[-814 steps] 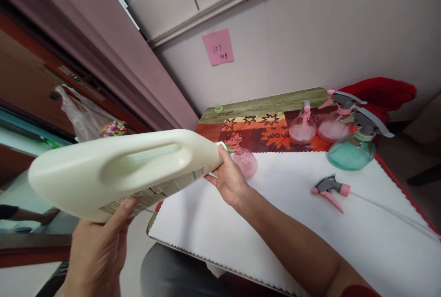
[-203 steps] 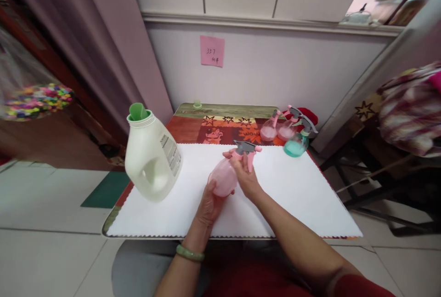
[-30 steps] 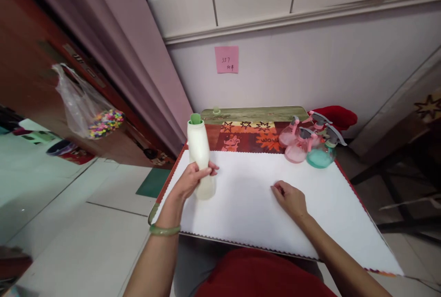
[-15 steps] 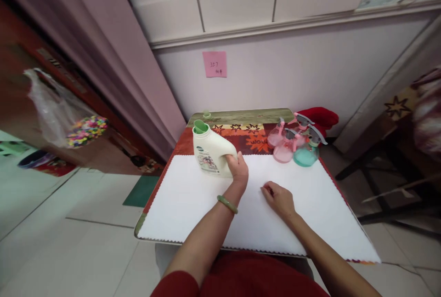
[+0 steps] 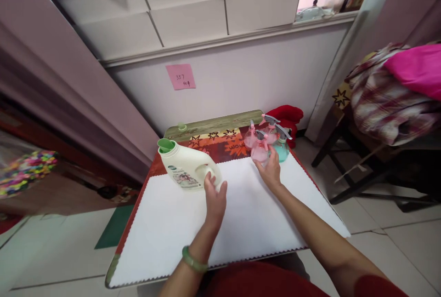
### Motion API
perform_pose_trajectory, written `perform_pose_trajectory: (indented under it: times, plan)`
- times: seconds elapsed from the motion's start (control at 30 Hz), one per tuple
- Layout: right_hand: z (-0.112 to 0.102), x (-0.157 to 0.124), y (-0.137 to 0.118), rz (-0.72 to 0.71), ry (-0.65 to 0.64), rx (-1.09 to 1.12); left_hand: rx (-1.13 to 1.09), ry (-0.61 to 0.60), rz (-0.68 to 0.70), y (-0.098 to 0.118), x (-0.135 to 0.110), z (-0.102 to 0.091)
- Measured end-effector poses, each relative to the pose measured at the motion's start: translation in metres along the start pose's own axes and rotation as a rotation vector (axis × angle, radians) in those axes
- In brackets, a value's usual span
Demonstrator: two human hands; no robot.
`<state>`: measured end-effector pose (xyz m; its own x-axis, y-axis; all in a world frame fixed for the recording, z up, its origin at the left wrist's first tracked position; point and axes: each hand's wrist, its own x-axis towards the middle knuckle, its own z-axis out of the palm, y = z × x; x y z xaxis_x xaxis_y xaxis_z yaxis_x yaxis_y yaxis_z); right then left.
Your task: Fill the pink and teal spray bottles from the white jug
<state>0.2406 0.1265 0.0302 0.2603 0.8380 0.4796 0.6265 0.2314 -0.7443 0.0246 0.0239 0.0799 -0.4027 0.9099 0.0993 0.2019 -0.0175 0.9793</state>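
A cream detergent jug with an uncapped green spout stands on the white mat at the table's back left. My left hand rests against the jug's handle end with its fingers spread. My right hand reaches to the back right, where its fingers curl around the base of the nearest pink spray bottle. A teal spray bottle and two more pink spray bottles stand close behind it.
A small green cap lies at the table's far edge, below a pink note on the wall. A red cloth sits behind the bottles. A chair piled with clothes stands to the right.
My left hand has let go of the jug and slid to its near end. My right hand has moved from the mat up to the pink spray bottle.
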Motion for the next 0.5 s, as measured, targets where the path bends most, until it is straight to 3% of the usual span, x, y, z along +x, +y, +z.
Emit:
perform_pose_trajectory:
  times: [0.13,0.27,0.37,0.5]
  plan:
    - [0.028,0.021,0.002,0.115,0.006,-0.065,0.041,-0.166,-0.164,-0.001,-0.034,-0.029]
    - [0.048,0.028,-0.002,0.232,0.059,-0.136,0.046,-0.306,-0.163,0.006,-0.049,-0.043]
    - [0.048,0.027,-0.012,0.266,0.082,-0.165,0.061,-0.368,-0.12,0.014,-0.058,-0.042]
    - [0.025,0.011,-0.031,0.186,0.023,-0.152,0.068,-0.432,-0.05,0.028,-0.062,-0.04]
